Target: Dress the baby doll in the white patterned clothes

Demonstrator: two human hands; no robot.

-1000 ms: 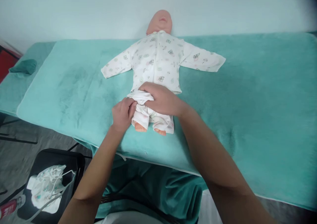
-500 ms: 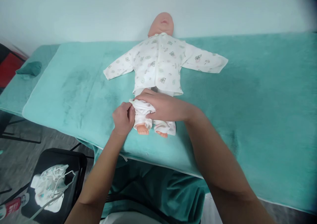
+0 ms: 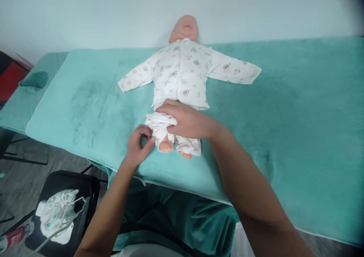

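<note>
A baby doll (image 3: 184,27) lies on its back on a teal towel (image 3: 270,105), dressed in a white printed shirt (image 3: 182,73) with sleeves spread. White trousers (image 3: 163,128) are bunched around its hips and legs, and both bare feet poke out at the near end. My right hand (image 3: 184,120) lies over the doll's hips and is closed on the bunched trouser waist. My left hand (image 3: 139,145) sits just left of the doll's leg, fingers curled in a pinch at the trouser edge beside the foot.
The towel covers a teal-draped table (image 3: 17,101) against a pale wall. A dark green cloth (image 3: 32,79) lies at the far left. Below left, a black stool (image 3: 85,185) holds crumpled white printed clothing (image 3: 57,215) and a hanger. A red object (image 3: 10,79) stands at the left edge.
My left hand has slid down from the trouser waist toward the doll's foot and loosened its grip. The trousers are bunched a little lower, and the right hand stays on the hips.
</note>
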